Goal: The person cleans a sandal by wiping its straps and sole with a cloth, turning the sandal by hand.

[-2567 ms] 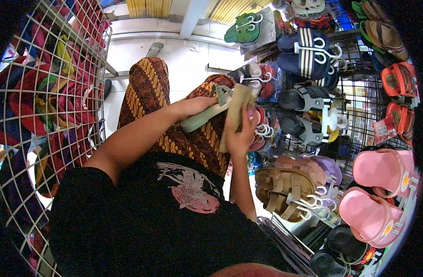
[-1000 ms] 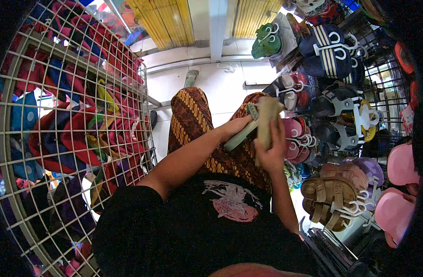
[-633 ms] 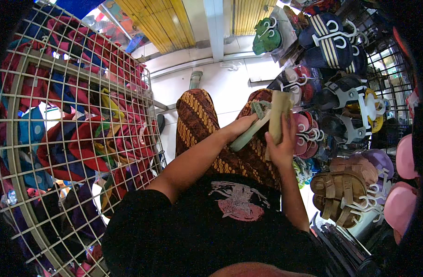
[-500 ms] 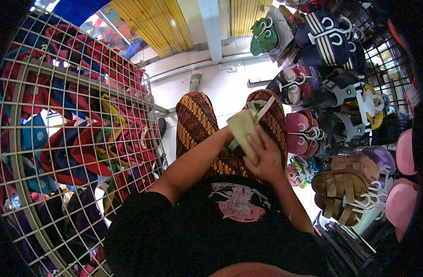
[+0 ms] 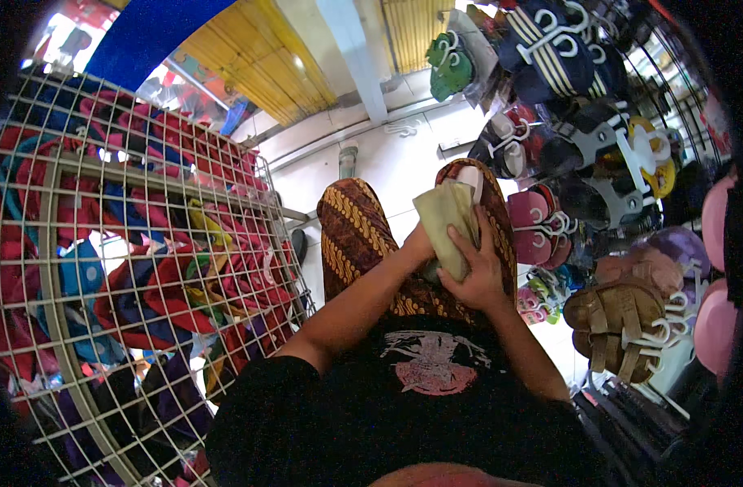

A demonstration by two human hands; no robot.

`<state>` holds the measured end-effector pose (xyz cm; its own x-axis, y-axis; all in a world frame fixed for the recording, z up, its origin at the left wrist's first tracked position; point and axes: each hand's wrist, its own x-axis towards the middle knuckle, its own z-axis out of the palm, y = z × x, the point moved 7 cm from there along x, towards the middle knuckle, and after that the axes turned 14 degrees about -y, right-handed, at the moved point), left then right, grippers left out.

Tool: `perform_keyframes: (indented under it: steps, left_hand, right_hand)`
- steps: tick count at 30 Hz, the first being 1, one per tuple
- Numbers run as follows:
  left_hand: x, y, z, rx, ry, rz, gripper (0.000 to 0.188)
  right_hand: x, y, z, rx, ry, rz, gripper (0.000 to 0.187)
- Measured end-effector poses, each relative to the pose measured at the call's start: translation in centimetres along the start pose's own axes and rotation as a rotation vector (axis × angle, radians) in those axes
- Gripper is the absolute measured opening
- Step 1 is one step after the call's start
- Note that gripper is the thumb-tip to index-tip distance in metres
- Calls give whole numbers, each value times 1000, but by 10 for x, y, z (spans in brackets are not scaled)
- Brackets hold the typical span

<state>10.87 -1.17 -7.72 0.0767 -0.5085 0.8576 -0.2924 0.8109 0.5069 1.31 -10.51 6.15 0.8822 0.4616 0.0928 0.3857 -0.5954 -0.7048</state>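
Observation:
A folded pale yellow-green cloth point(image 5: 442, 217) is above my lap, between my patterned trouser knees. My right hand point(image 5: 478, 274) grips it from the right side, thumb and fingers pressed along its face. My left hand point(image 5: 420, 240) reaches under the cloth from the left, and its fingers are hidden there. Just beyond the cloth's upper right edge, over my right knee, shows the pale rounded end of an object point(image 5: 470, 178). Most of that object is covered, so its kind cannot be made out.
A metal grid rack point(image 5: 55, 243) with colourful footwear stands close on my left. To the right hang striped navy slippers point(image 5: 550, 53), pink sandals point(image 5: 530, 227) and brown strapped sandals point(image 5: 611, 329) on white hangers. White floor tiles point(image 5: 396, 158) lie ahead, before yellow slatted panels point(image 5: 266, 61).
The cloth and both hands have shifted slightly right and down in the picture. A pale strap that stuck out past the cloth no longer shows; a pale rounded end is visible there instead.

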Motion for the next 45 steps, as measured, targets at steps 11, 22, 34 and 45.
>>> perform_keyframes:
  steps: [11, 22, 34, 45]
  left_hand:
    - [-4, 19, 32, -199, 1144, -644, 50]
    - [25, 25, 41, -344, 1049, -586, 45]
    - [-17, -11, 39, -230, 838, -712, 53]
    - [6, -1, 31, -356, 785, -781, 51]
  right_hand:
    - [-7, 17, -2, 63, 1, 32, 71]
    - [-13, 15, -4, 152, -21, 1, 70]
    - [-12, 12, -8, 135, -8, -63, 71]
    - [-14, 24, -3, 127, 3, -38, 73]
